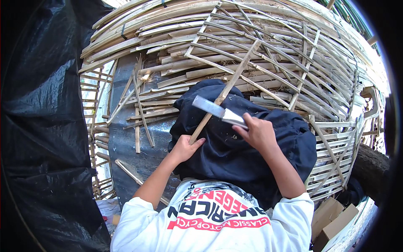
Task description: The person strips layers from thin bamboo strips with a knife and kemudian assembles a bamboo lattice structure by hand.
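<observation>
My left hand (pixel 184 147) grips the near end of a long bamboo strip (pixel 228 86) that slants up and to the right across my lap. My right hand (pixel 257 131) holds a broad flat knife (pixel 214 109) by its handle, with the blade laid across the strip a little above my left hand. A dark blue cloth (pixel 235 155) covers my lap under both hands, with small shavings on it.
A large woven bamboo lattice (pixel 294 59) and stacked bamboo slats (pixel 168 33) fill the space ahead. Loose strips (pixel 140 109) lie on a dark sheet at the left. Black plastic sheeting (pixel 42 126) hangs on the left. Cardboard boxes (pixel 336 218) sit at lower right.
</observation>
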`<state>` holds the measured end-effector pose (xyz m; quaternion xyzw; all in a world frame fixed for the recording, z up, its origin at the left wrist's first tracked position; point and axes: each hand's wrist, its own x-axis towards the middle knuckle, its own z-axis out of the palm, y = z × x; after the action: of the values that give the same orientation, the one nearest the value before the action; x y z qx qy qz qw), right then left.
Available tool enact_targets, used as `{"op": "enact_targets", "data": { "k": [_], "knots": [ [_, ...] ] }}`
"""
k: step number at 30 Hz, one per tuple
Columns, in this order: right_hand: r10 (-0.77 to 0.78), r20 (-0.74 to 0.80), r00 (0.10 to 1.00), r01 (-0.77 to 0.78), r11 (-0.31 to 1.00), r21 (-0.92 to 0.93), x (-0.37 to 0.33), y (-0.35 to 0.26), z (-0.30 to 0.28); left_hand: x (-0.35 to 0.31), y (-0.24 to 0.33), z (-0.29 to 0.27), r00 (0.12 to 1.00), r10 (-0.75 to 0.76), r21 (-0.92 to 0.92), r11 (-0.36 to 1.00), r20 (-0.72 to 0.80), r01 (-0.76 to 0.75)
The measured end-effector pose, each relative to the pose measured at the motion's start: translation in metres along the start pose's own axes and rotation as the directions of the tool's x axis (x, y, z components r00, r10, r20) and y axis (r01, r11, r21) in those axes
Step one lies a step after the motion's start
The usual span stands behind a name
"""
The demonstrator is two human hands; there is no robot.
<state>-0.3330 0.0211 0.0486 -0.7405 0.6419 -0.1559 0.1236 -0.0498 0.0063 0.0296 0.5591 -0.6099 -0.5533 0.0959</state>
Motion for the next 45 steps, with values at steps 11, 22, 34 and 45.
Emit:
{"op": "enact_targets", "data": {
  "k": [11, 22, 34, 45],
  "knots": [
    [-0.049, 0.047, 0.998, 0.052, 0.997, -0.055, 0.003, -0.002, 0.017, 0.014, -0.010, -0.003, 0.998, -0.067, -0.143, 0.987, 0.008, 0.067],
    [0.002, -0.006, 1.000, -0.002, 1.000, -0.006, 0.015, -0.007, 0.028, 0.008, 0.001, 0.004, 0.998, -0.044, -0.113, 0.993, -0.052, 0.038],
    [0.124, -0.053, 0.991, -0.127, 0.990, -0.062, 0.040, 0.027, 0.026, 0.021, -0.012, 0.000, 0.991, -0.121, -0.204, 0.970, 0.051, 0.129],
    [0.132, -0.078, 0.988, -0.135, 0.990, -0.037, 0.038, 0.023, 0.025, 0.021, -0.007, 0.006, 0.997, -0.079, -0.171, 0.982, -0.015, 0.075]
  ]
}}
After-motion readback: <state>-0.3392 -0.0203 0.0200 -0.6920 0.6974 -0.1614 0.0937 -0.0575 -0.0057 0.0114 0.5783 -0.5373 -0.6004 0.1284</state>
